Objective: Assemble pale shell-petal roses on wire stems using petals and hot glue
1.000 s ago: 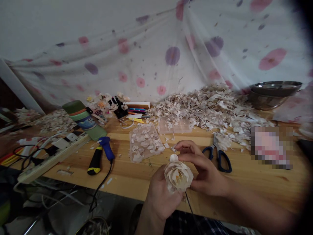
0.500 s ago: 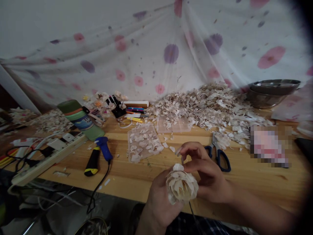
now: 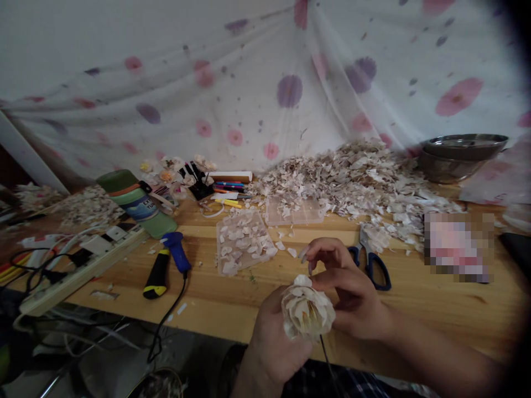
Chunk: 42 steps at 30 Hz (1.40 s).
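A cream artificial flower (image 3: 307, 312) with layered petals and yellowish strands at its centre faces me near the table's front edge. My left hand (image 3: 271, 337) is closed around it from behind and the left, most of its fingers hidden by the bloom. At the upper right edge, my right hand (image 3: 357, 296) has its fingers bent, with one fingertip touching a petal; the thumb is hidden behind the flower. A thin dark stem (image 3: 327, 356) hangs below the bloom. Scissors (image 3: 370, 260) with dark blue handles lie just beyond my right hand.
A clear tray (image 3: 245, 243) of loose petals lies ahead, with a large petal heap (image 3: 344, 177) behind. On the left are a blue and black hot-air tool (image 3: 168, 262) with a cord, a green bottle (image 3: 139, 204) and a power strip (image 3: 87, 265). Metal bowls (image 3: 462, 157) stand far right.
The flower has tilted slightly, showing more of its centre and more of the stem beneath it. My hands keep nearly the same position.
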{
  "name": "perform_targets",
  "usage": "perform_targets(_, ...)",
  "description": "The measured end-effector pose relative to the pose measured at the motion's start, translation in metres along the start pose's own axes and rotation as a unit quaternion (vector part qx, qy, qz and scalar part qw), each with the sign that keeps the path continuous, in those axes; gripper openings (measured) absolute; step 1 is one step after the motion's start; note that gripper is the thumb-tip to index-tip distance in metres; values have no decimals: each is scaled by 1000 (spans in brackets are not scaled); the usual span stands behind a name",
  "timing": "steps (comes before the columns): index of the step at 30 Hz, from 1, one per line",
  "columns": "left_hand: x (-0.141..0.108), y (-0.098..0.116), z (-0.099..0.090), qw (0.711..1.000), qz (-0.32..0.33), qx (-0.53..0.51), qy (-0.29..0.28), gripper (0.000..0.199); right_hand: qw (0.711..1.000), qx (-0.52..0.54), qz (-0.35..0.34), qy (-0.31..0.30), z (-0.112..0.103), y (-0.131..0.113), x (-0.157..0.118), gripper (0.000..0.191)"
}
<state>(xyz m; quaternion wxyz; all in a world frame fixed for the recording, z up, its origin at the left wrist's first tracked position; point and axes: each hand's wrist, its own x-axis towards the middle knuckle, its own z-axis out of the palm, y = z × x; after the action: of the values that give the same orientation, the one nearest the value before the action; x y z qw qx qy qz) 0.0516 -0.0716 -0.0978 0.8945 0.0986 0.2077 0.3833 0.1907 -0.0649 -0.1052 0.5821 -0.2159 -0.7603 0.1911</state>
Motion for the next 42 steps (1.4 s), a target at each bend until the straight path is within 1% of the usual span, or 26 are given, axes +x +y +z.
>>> perform_targets(3,1,-1,0,996,-27,-69,-38,14,1000,0,8,-7,0,0,-1,34)
perform_targets(7,3,-2,-1,996,-23,-66,-46,7,999,4,27,-30,-2,0,-2,49)
perform_targets(9,3,-3,-2,997,-21,-61,-43,5,999,5,32,-42,-3,-1,-2,52)
perform_targets(12,3,-4,-4,997,-23,-62,-25,7,998,7,36,-49,-3,-2,-2,51)
perform_targets(15,5,-4,-6,997,-19,-74,-20,10,999,7,33,-38,-2,-2,-3,50)
perform_targets(18,5,-2,-4,996,-23,-84,-19,8,999,6,29,-32,-1,0,-4,51)
perform_targets(22,5,-1,-1,997,-28,-71,-13,9,999,7,20,-27,-2,0,-3,47)
perform_targets(25,8,-4,-9,997,-15,-70,-20,9,999,-1,25,-36,-2,-2,-2,47)
perform_targets(27,12,-6,-16,998,4,-63,-13,10,998,-10,27,-47,-3,-3,-1,51)
perform_targets(29,13,-6,-21,998,32,-49,-6,14,997,-14,29,-74,-6,-5,-1,61)
perform_targets(31,10,-2,-21,998,63,-20,8,20,994,-13,39,-97,-10,-7,0,67)
perform_targets(32,7,1,-19,997,80,3,13,24,994,-12,48,-103,-12,-8,0,66)
perform_targets(34,0,8,-15,991,119,56,7,31,993,-1,66,-99,-18,-10,3,57)
perform_targets(37,-8,17,-13,973,188,134,3,33,993,26,69,-97,-27,-10,8,40)
perform_targets(39,-11,18,-16,959,214,184,5,34,993,15,50,-107,-30,-11,11,35)
perform_targets(42,-17,16,-19,935,238,264,-5,35,991,-32,17,-127,-30,-17,13,31)
